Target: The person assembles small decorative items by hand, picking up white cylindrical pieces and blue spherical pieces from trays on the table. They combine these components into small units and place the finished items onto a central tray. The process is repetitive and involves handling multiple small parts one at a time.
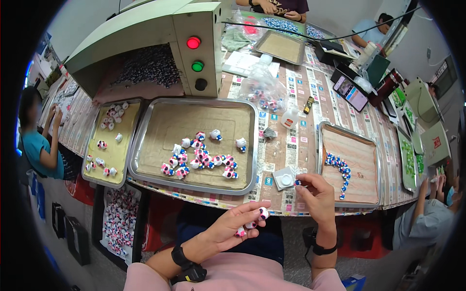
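Note:
My left hand (233,224) is held over my lap below the table edge, curled around a few small white, pink and blue toy figures (262,212). My right hand (316,193) is raised at the table's front edge, pinching a tiny blue bead (297,183) between thumb and fingertip, just beside a small white dish (284,179). A large metal tray (145,140) in front of me holds several more of the same figures (199,157). To the right, another tray (359,155) carries a curved row of small blue, red and white pieces (340,169).
A yellow-lined tray (121,155) with several figures lies at left. A green machine (194,48) with red and green lamps stands behind. A small white bottle (290,118), plastic bags, a phone (350,92) and other people surround the table. A box of figures (119,218) sits low at left.

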A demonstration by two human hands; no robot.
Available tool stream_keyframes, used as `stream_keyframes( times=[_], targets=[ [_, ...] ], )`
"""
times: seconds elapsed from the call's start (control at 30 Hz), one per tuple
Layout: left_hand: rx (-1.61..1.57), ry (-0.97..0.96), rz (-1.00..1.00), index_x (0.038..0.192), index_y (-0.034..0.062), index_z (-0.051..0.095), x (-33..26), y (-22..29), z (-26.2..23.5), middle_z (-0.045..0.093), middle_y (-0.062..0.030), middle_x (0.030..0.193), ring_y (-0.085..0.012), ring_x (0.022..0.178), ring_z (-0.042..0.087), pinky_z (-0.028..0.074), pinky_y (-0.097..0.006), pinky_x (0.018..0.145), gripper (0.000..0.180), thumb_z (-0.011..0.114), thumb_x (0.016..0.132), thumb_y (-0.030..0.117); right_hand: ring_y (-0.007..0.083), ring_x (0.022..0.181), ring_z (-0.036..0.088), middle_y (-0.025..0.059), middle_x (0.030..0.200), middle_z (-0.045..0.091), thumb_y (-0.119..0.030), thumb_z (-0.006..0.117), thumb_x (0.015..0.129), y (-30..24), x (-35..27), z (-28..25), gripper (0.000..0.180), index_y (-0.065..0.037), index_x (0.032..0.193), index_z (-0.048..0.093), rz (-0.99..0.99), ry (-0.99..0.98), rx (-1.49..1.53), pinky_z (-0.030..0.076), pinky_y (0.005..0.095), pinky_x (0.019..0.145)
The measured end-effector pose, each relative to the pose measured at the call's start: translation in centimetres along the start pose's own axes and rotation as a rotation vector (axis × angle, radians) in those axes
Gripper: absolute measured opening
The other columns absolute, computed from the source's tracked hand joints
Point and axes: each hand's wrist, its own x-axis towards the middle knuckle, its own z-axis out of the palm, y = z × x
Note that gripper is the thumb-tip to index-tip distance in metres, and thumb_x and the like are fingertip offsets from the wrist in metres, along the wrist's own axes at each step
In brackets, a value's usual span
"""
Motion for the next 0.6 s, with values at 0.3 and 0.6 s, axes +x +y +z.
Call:
stream_keyframes(
  times=[0.3,0.6],
  targets=[
    [-0.054,0.001,-0.005,0.132,-0.0002,0.05,0.0,-0.3,-0.9,0.058,-0.0066,0.111,-0.0105,0.084,0.055,0.043,-0.02,0.054,0.039,0.059,0.096,0.013,0.021,0.085,0.066,0.0105,0.091,0.067,0.005,0.071,0.076,-0.6,1.2,1.7,0.02,-0.002,0.095,0.072,-0.302,0.011,-0.363,0.051,0.0287,0.073],
    [-0.043,0.005,-0.013,0.132,0.0004,0.05,0.1,-0.2,-1.2,0.059,-0.006,0.109,-0.0105,0.084,0.055,0.042,-0.02,0.054,0.039,0.058,0.096,0.013,0.0244,0.088,0.066,0.012,0.091,0.069,0.004,0.072,0.073,0.0,1.9,1.5,0.021,-0.002,0.093,0.073,-0.274,-0.02,-0.369,0.051,0.0314,0.076]
  ],
)
